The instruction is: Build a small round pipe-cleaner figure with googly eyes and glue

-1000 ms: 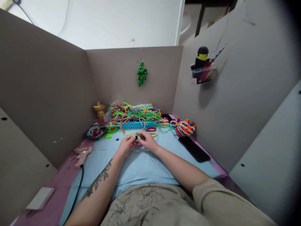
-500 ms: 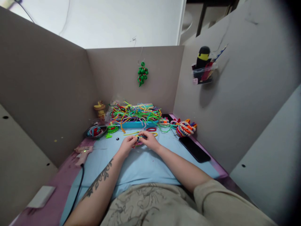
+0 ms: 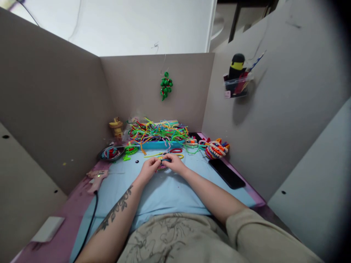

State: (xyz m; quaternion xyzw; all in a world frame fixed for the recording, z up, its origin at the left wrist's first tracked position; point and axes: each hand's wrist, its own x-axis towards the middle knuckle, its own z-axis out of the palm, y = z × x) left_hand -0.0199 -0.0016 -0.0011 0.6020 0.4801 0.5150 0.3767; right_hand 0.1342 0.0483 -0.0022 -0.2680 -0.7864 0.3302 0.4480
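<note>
- Broadly, the grey panels (image 3: 137, 84) enclose the workspace, standing just as they did half a second ago.
- The blue cloth (image 3: 175, 190) covers most of the table, lying as before.
- The tray (image 3: 161, 145), heaped with bright strands (image 3: 159, 129), is at the back, unmoved.
- The phone (image 3: 227, 174) lies at the right edge, near the striped toy (image 3: 216, 149); neither has shifted.
- The bowl (image 3: 122, 157) is at the far left, beside the green toy (image 3: 131, 150); both as earlier.
- The glue gun (image 3: 98, 181) lies at the left edge, its green light on, as in the earlier views.
- The left hand (image 3: 149, 169) pinches the piece; the right hand (image 3: 174, 165) grips it from the other side. Their fingertips meet closely over it.
- The piece (image 3: 161, 167), small and many-coloured, is between the hands above the cloth's middle. Less of its dark part shows than a second ago; the fingers hide much of it.
- The black dot (image 3: 137, 161) lies left of the hands, unmoved.
</note>
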